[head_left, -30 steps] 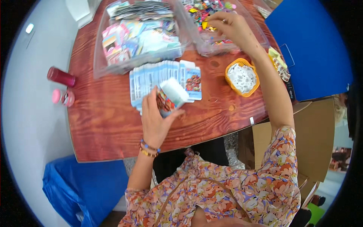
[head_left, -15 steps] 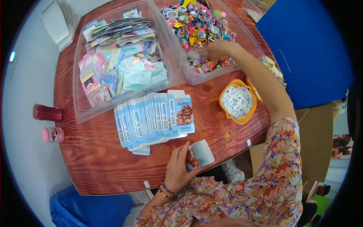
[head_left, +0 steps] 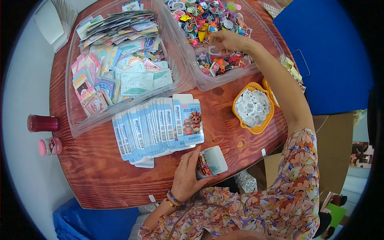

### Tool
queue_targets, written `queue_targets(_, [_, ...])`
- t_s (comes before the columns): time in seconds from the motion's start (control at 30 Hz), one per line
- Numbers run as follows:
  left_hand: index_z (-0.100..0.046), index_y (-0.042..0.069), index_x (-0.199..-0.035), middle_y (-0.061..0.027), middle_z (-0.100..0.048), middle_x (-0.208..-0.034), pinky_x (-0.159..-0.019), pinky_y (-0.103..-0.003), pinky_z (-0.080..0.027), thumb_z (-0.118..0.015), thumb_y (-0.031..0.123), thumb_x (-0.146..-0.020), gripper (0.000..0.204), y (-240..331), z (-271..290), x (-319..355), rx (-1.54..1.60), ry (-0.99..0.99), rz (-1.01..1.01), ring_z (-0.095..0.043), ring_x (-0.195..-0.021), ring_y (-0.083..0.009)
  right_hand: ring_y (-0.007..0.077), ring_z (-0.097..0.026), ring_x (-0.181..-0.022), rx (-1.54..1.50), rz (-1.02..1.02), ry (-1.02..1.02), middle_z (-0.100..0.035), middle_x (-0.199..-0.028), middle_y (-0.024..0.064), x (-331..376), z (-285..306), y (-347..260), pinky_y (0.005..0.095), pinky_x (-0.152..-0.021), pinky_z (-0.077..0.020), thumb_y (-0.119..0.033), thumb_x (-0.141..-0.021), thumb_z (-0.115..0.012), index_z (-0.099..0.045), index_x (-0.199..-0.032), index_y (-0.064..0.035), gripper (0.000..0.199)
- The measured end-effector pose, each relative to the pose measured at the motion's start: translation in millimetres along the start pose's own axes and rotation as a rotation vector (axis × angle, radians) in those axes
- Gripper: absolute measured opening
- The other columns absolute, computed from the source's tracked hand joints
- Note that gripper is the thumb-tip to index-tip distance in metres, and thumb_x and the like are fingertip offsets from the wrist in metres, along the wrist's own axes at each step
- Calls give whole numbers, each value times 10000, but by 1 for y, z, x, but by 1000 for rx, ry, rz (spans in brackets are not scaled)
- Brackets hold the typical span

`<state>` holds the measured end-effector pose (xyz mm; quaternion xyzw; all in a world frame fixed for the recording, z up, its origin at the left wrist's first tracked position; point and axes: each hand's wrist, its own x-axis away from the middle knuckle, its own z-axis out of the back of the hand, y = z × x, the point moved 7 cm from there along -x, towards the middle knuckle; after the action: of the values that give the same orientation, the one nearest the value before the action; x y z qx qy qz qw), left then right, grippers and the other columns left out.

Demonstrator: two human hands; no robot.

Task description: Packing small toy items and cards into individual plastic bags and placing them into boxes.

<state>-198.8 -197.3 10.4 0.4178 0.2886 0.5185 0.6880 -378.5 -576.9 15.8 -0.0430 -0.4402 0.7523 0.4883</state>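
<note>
My left hand [head_left: 187,176] is wrapped around a small blue paper box [head_left: 203,165] at the table's near edge. The box has a colourful cartoon print on its side, and its open end with a pale flap shows the inside. My right hand [head_left: 226,42] reaches over a clear plastic bin [head_left: 202,82] filled with small colourful trinkets [head_left: 224,64]. Its fingers are bent together above the trinkets, with something pale at the fingertips that I cannot make out. Left of the box lies an overlapping row of flat blue printed boxes [head_left: 154,128].
Another clear bin [head_left: 74,128] at the far left holds stacked cards and packets [head_left: 120,60]. A yellow basket [head_left: 256,129] with white packets stands right of centre. A red jar [head_left: 43,123] and a pink-lidded jar [head_left: 51,147] are on the left. A blue panel [head_left: 320,52] stands at right.
My right hand has lifted and moved left within the trinket bin, uncovering trinkets at its near end. My left hand still holds the box in nearly the same place. The view has shifted slightly.
</note>
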Motion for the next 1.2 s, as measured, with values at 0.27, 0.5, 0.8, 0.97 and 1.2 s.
queue_targets(0.27, [-373,-5,-1478,-208,-525,-1281,-947,-447,-484,-861,291,-723,946,-1,0,-4,0,6,-10,-543,-1169,-374,195,-649,-688,504,11,-64,-665,-818,88,-17,-7,-20,357,-578,-499,-144,-831,-689,-683,-1018,-48,211])
queue_targets(0.5, [-384,12,-1466,-193,-525,-1294,-954,-433,-504,-902,255,-677,975,-6,0,-3,-10,25,7,-568,-1166,-362,273,-685,-879,754,-26,-143,-721,-903,109,-42,-31,-21,410,-770,-515,-189,-764,-771,-711,-966,-40,259])
queue_targets(0.8, [-387,25,-1467,-179,-532,-1270,-931,-411,-503,-909,236,-665,980,13,8,-6,-21,87,-59,-576,-1131,-343,269,-686,-866,593,63,-78,-719,-957,137,-42,-28,-12,419,-721,-541,-203,-789,-774,-713,-1083,-66,329])
queue_targets(0.97, [-375,-30,-1464,-216,-531,-1286,-963,-450,-479,-873,281,-716,950,7,1,6,20,63,26,-540,-1181,-377,278,-678,-917,617,156,-86,-723,-937,121,-33,-43,-33,395,-809,-514,-191,-760,-774,-712,-1047,-69,317])
queue_targets(1.2, [-449,-37,-1386,-214,-561,-1173,-897,-440,-496,-864,313,-728,854,16,12,-4,-58,206,-50,-577,-1055,-390,220,-683,-779,462,232,177,-726,-826,88,-23,15,-24,395,-684,-519,-181,-820,-727,-730,-939,-37,187])
